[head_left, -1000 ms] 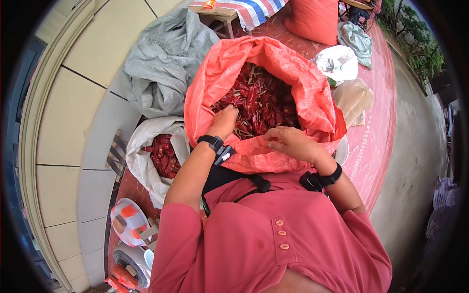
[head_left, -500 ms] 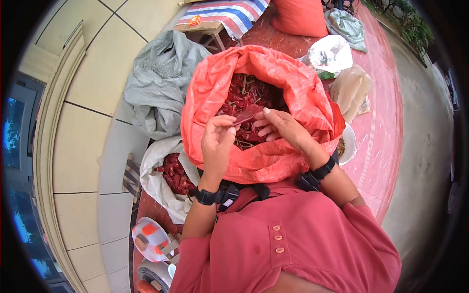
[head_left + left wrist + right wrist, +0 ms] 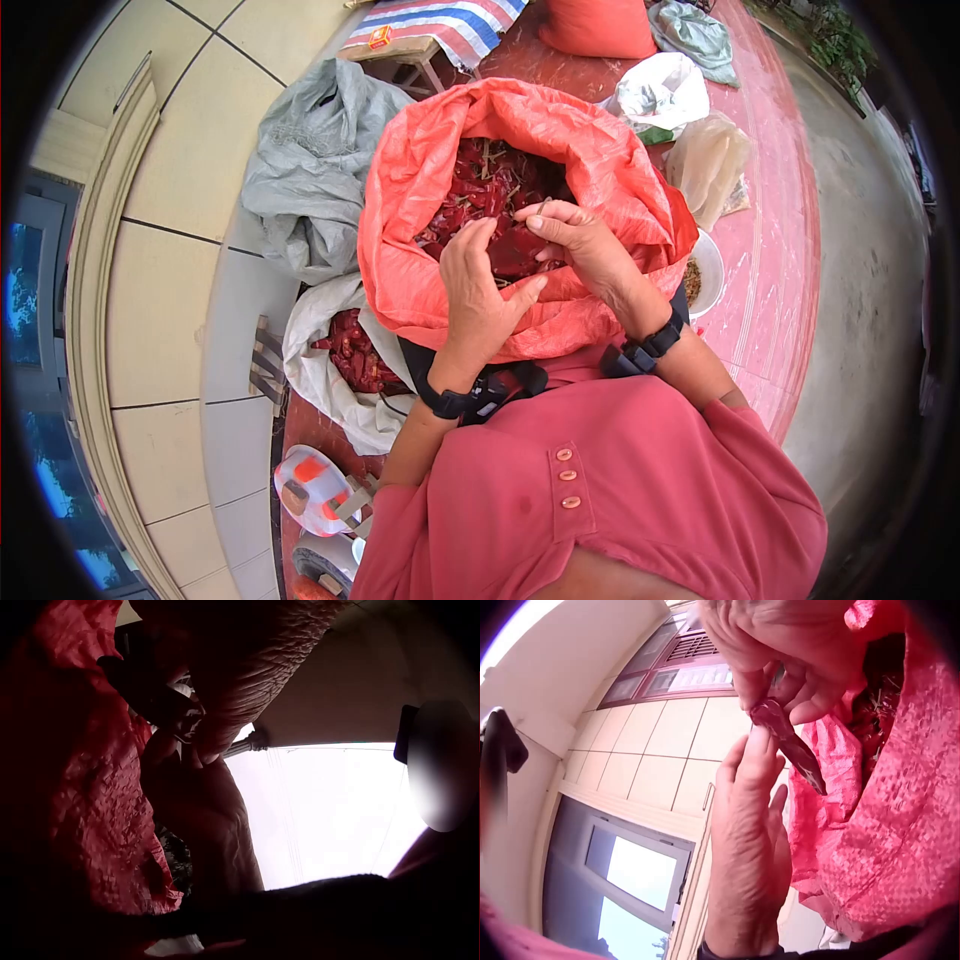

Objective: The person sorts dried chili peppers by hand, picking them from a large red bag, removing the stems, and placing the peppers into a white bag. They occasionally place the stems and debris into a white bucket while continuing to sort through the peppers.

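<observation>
- Closest to you, at the bottom of the head view, your pink shirt (image 3: 640, 450) fills the frame, with the sack's near rim just in front of it.
- Your right hand (image 3: 592, 250), right of the frame's middle, pinches one end of a dark red pepper (image 3: 791, 746) between thumb and fingers; the right wrist view shows the pepper slanting down from that pinch.
- Your left hand (image 3: 478, 285), left of the middle, has its fingers fairly straight and its thumb well apart; one fingertip touches the pepper near the pinched end, so it seems to lend little hold.
- The risk here: the grip takes in only one narrow end, so a poke from your left fingertip could twist the pepper loose, or too hard a pinch could snap it.
- Below your hands, mid-frame, is the red-orange sack (image 3: 412, 205) with a heap of red peppers (image 3: 475, 190) mixed with straw-like bits. A dropped pepper would probably be lost among them; the soft rim could also sag if your forearms lean on it.
- Left of centre, a white sack (image 3: 375, 412) holds more red peppers; at right, a bowl (image 3: 714, 265) sits beside the large sack, where an elbow swung wide might knock it.
- Farther off, a grey sack (image 3: 310, 170) slumps upper left, and a striped cloth (image 3: 440, 25) covers a stool at the top.
</observation>
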Demonstrator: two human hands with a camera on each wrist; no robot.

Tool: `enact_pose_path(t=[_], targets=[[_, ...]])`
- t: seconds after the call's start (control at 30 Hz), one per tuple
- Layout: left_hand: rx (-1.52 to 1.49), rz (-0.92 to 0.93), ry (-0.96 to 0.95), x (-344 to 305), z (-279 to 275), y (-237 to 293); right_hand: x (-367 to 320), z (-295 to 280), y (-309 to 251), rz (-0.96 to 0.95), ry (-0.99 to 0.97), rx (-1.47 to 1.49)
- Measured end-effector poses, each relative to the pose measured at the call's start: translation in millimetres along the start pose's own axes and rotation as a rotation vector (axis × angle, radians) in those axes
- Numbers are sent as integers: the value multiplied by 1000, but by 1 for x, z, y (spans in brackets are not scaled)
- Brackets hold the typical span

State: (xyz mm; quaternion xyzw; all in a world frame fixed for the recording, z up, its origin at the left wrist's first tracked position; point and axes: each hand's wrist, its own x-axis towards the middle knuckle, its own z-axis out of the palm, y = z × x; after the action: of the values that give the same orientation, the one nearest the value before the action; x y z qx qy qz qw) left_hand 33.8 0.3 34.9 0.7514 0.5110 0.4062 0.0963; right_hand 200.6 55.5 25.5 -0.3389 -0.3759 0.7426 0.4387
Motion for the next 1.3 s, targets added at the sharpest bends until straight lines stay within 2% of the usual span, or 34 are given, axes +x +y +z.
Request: enact_pose_path(t=[0.03,0.07,0.17,0.2,0.33,0.4,0.43,0.5,0.53,0.63,0.73,0.83,0.9,1.0,1.3], targets=[[74,19,-23,4,1,1,-1,4,1,-2,-15,-16],[35,-40,-54,6,7,0,-2,7,1,-6,-29,-32],[-6,-38,3,5,26,-14,-3,18,-1,-75,-35,-69],[106,-64,1,5,23,-8,-3,20,-3,-101,-41,-81],[-5,-148,-24,-3,29,-17,-3,17,-3,-141,-90,-143],[-56,-137,-34,-2,24,-16,-1,18,10,-362,-19,-294],[-111,-214,-82,-2,19,-12,0,19,14,-474,16,-368],[-222,-364,-180,0,9,-2,-3,21,6,-783,31,-836],[-276,-370,-193,-1,8,-5,-5,24,0,-933,37,-1071],[-435,-388,-229,-5,5,-9,-9,27,-4,-974,6,-1188],[-525,-373,-250,-3,0,-3,-3,24,5,-851,16,-910],[-490,-326,-283,-5,-3,-5,-12,26,5,-309,-87,-208],[-437,-296,-337,-7,-6,-10,-14,24,2,-228,-116,-168],[-341,-142,-304,-11,-3,-20,-16,24,-2,-126,-114,-130],[-257,-60,-327,-16,-7,-21,-12,12,15,53,-150,76]])
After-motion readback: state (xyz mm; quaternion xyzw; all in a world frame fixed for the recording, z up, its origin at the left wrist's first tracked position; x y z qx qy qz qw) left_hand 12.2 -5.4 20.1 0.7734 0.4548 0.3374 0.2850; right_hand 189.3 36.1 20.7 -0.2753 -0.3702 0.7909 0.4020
